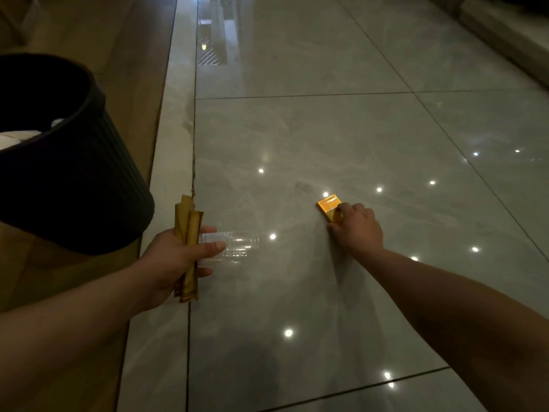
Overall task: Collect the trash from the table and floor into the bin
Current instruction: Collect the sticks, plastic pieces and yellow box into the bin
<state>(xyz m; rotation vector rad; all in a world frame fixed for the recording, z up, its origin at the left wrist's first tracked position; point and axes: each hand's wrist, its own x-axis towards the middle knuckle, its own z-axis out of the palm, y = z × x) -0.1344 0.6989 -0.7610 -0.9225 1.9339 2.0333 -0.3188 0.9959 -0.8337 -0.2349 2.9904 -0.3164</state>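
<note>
My left hand (178, 257) is shut on two or three long gold sachets (187, 233) and a clear plastic cup (237, 246) that points right, held above the floor. My right hand (356, 227) reaches down to a small orange-yellow box (326, 205) lying on the grey floor tiles; its fingers curl over the near end of the box and touch it. A black ribbed bin (89, 179) stands at the left on the wooden floor, with white paper (17, 138) visible inside.
The glossy grey tiled floor (326, 292) reflects ceiling lights. A pale stone strip (175, 129) separates the tiles from the wooden floor (124, 55) at the left. A dark raised ledge (505, 40) runs along the far right.
</note>
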